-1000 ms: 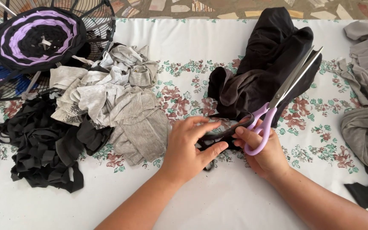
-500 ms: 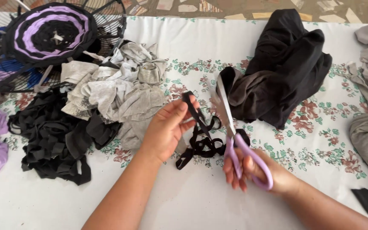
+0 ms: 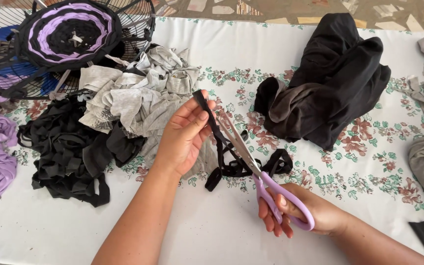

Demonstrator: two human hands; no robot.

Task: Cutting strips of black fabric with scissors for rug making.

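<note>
Hands work above the bench (image 3: 123, 235): the left hand (image 3: 185, 135) pinches a black strip (image 3: 222, 142) upright, while the right hand (image 3: 303, 213) grips lilac scissors (image 3: 251, 164), blades beside the strip. Grey scraps (image 3: 133, 98) lie just left.

The left hand (image 3: 185, 135) is raised, palm inward, fingers (image 3: 199, 105) pinched together. The right hand (image 3: 303, 213) lies lower, fingers curled closed.
</note>
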